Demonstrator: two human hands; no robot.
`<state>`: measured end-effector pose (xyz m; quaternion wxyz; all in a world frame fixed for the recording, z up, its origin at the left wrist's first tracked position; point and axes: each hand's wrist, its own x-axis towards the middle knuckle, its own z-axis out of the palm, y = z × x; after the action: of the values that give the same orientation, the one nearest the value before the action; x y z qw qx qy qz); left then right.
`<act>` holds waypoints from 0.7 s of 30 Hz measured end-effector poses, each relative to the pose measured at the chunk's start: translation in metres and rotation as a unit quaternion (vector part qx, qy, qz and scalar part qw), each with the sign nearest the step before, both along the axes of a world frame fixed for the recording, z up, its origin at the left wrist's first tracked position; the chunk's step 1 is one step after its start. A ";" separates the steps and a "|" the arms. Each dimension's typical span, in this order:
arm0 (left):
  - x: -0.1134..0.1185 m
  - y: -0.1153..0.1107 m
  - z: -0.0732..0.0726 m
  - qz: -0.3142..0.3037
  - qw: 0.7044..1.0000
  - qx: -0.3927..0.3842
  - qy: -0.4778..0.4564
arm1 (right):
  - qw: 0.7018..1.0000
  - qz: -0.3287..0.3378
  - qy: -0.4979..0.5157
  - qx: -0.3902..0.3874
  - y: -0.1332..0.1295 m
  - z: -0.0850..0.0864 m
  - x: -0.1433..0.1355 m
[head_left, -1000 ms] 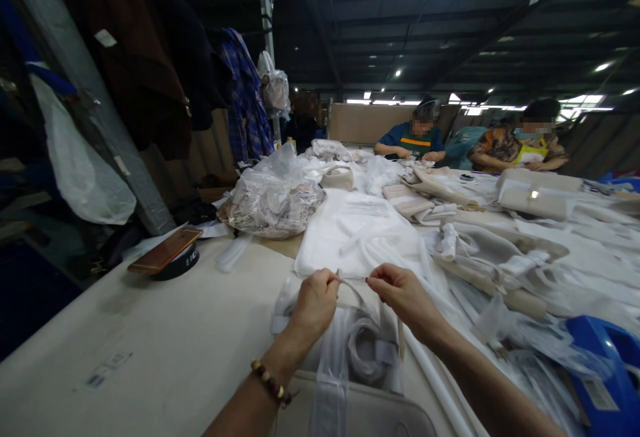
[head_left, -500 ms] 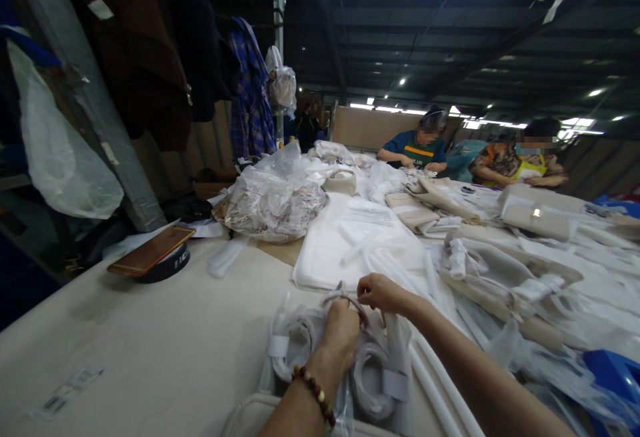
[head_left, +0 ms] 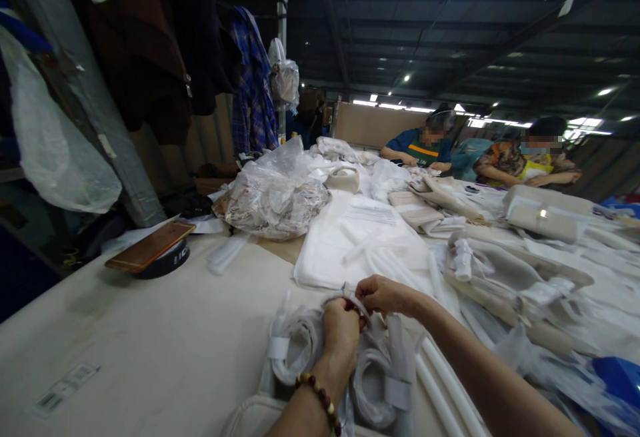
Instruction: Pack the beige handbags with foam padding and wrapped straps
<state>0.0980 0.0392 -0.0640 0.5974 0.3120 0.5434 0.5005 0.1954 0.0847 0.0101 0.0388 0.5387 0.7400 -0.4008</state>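
strap: a thin pale strap runs between both hands, just above the coils on the table
left hand: fingers pinched together on the strap, knuckles up, beaded bracelet at the wrist
right hand: fingertips closed on the same strap, touching the left hand's fingertips
coils: white banded bundles directly under the hands, another just right of the left wrist
handling: looks light, limp and soft; likely slips little, bends freely
hold: a fingertip pinch near the strap end seems enough
bag: flat white bag beyond the coils
phone: far left of the coils, on a dark round thing
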 end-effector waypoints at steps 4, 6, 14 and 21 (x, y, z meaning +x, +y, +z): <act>-0.001 -0.003 0.007 -0.013 0.999 0.005 0.042 | 0.999 0.025 -0.037 0.028 -0.001 0.004 0.001; -0.003 -0.005 0.011 -0.020 0.997 0.010 0.070 | 0.996 0.039 -0.066 0.050 -0.004 0.009 0.001; -0.015 -0.020 0.030 -0.014 0.975 0.069 0.211 | 0.958 0.073 -0.225 0.165 -0.012 0.023 0.006; -0.024 -0.033 0.040 0.024 0.979 0.108 0.171 | 0.926 0.092 -0.258 0.259 -0.013 0.021 0.017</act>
<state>0.0740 0.0066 -0.0237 0.4463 0.4429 0.5875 0.5094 0.2120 0.0715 0.0311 0.1246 0.5444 0.8287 -0.0369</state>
